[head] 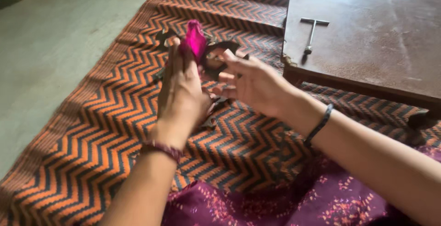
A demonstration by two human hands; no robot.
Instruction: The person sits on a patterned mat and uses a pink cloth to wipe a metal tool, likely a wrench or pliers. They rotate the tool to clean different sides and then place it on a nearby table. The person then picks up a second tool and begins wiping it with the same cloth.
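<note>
My left hand (181, 95) is raised over the mat with its fingers closed on a bright magenta piece of cloth (195, 40) that sticks up above the fingertips. My right hand (252, 83) is beside it, fingers spread, its fingertips near the cloth and touching dark leaf-shaped cut pieces (220, 53). More dark cut pieces lie on the mat behind and under my hands. Whether the right hand pinches one of them is unclear.
An orange and black zigzag mat (92, 129) covers the floor. A low brown wooden board (376, 37) stands at the right with a small metal T-shaped tool (312, 33) on it. Grey floor (50, 37) lies left. Purple patterned fabric (275, 203) covers my lap.
</note>
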